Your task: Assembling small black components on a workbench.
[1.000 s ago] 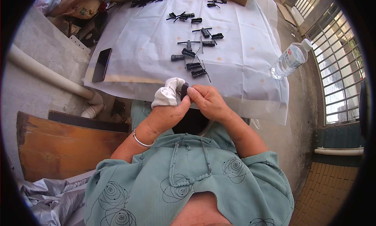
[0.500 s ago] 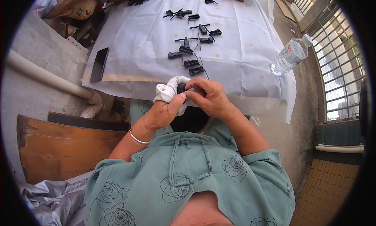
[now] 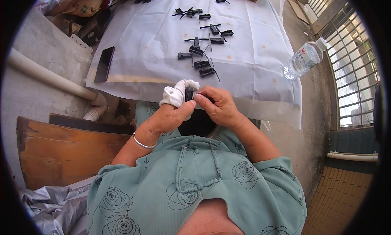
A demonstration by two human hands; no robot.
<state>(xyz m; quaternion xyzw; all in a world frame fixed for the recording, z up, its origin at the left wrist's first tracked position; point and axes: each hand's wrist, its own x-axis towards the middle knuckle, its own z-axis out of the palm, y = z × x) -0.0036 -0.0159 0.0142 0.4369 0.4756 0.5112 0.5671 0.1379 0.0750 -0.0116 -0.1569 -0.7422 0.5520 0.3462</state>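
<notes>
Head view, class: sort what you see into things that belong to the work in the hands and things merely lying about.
Belonging to the work:
left hand with white finger wrap
right hand
small black part held between both
loose black parts
white sheet

Lying about:
phone
water bottle
white pipe

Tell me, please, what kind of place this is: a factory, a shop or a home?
Probably a home porch or yard used for piecework, not a factory. A makeshift table covered with white sheeting holds small black parts, beside a bare drain pipe, a concrete floor and barred windows.
</notes>
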